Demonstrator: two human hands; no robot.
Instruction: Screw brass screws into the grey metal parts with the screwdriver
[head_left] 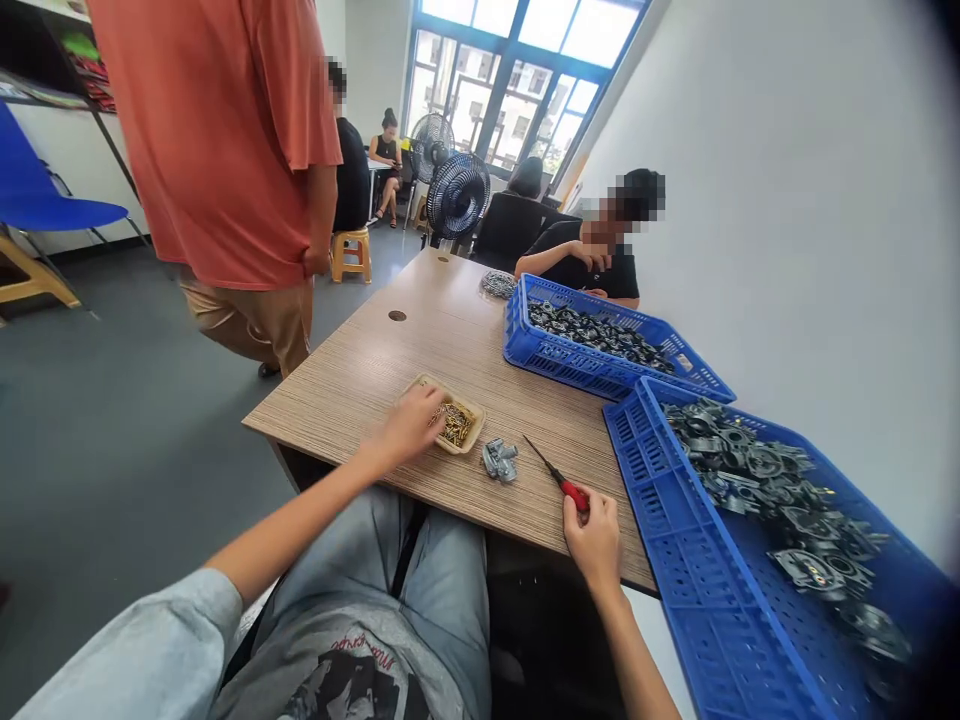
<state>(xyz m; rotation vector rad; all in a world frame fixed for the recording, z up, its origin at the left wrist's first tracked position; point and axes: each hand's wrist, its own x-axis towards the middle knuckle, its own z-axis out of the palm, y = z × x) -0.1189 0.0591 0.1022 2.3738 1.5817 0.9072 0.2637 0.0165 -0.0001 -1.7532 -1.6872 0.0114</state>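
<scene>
My right hand (595, 535) is closed around the red handle of a screwdriver (559, 478), whose dark shaft points away and to the left over the table. My left hand (409, 425) is over the near left side of a small pale tray (475, 432) holding brass-coloured screws (455, 424). Motion blurs its fingers, so whether they grip anything is not visible. Between the tray and the screwdriver lies a grey metal part (500, 460), touched by neither hand.
A blue crate (660, 530) of metal parts stands at the right; a second blue crate (555, 362) of parts sits behind it. Across the table (360, 350) sits a person in black (626, 275). Someone in an orange shirt (217, 140) stands at the left.
</scene>
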